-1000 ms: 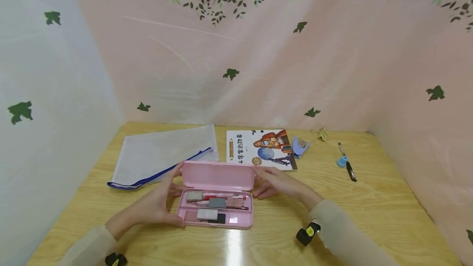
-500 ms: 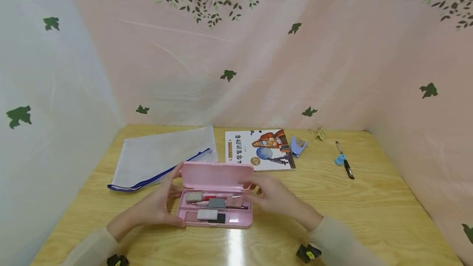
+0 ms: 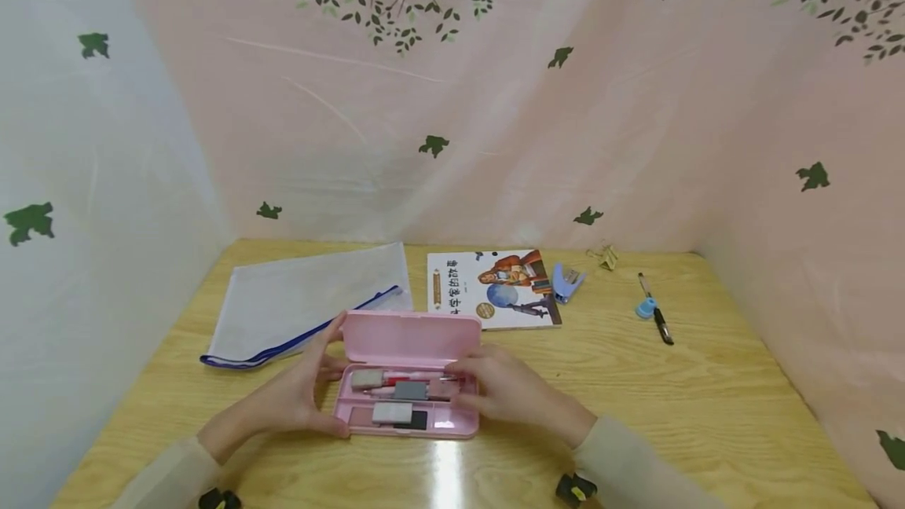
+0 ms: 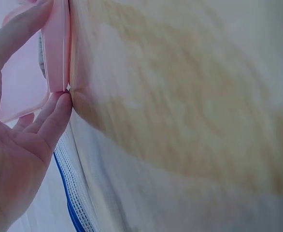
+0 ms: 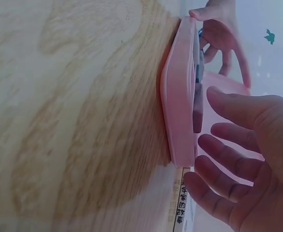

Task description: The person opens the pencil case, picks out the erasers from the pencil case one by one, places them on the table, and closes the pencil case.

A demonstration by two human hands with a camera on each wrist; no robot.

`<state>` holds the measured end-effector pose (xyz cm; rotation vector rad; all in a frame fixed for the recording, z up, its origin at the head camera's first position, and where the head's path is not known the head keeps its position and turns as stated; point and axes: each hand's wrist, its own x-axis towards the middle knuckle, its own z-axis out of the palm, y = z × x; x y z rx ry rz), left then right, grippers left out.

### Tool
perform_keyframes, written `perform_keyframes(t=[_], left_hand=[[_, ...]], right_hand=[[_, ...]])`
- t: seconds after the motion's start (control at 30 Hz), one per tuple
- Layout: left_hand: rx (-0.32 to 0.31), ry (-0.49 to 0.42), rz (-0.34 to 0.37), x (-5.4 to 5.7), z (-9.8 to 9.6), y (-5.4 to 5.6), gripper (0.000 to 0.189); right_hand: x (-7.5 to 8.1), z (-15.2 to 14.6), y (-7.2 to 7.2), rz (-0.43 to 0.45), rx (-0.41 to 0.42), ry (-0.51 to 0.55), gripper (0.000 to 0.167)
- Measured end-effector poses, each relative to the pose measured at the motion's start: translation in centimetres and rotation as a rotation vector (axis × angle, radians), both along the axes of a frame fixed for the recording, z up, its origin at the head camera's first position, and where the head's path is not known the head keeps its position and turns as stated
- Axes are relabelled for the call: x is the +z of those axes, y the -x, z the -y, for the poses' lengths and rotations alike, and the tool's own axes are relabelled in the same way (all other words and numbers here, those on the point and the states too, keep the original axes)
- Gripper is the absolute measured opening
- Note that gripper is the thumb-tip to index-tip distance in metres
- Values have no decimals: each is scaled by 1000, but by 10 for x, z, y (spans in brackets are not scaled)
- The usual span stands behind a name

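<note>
A pink pencil case (image 3: 452,421) stands on the table with its lid (image 3: 413,338) raised at the back. Inside lie several pens, a grey block (image 3: 410,390), a light grey block (image 3: 392,412) and a dark block (image 3: 420,421). My left hand (image 3: 283,403) holds the left end, thumb at the front corner and fingers reaching back to the lid. Over the right end is my right hand (image 3: 512,387), covering part of the contents. In the right wrist view, its fingers (image 5: 228,154) are spread and loosely bent beside the case, gripping nothing.
Behind the case lie a translucent zip pouch (image 3: 311,297) with a blue edge and an illustrated book (image 3: 463,273). To the right are a light-blue stapler-like item (image 3: 567,283), a gold binder clip (image 3: 606,258), a small blue object (image 3: 646,308) and a black pen (image 3: 662,327).
My right hand has moved from the lid's right edge leftward and down over the case's right compartments. My left hand keeps its hold, and the case stays in place.
</note>
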<state>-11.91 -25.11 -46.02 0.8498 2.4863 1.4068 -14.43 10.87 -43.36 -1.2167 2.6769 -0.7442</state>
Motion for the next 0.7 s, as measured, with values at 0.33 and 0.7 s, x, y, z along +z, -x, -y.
perform_keyframes(t=[0.33,0.7], left_hand=[[21,27,8,3,2,-2,147],[18,10,-14,0,-3,1,149]], right_hand=[[0,7,1,-14,14,-45,36],[-2,7,0,-71,-11,-122,38]])
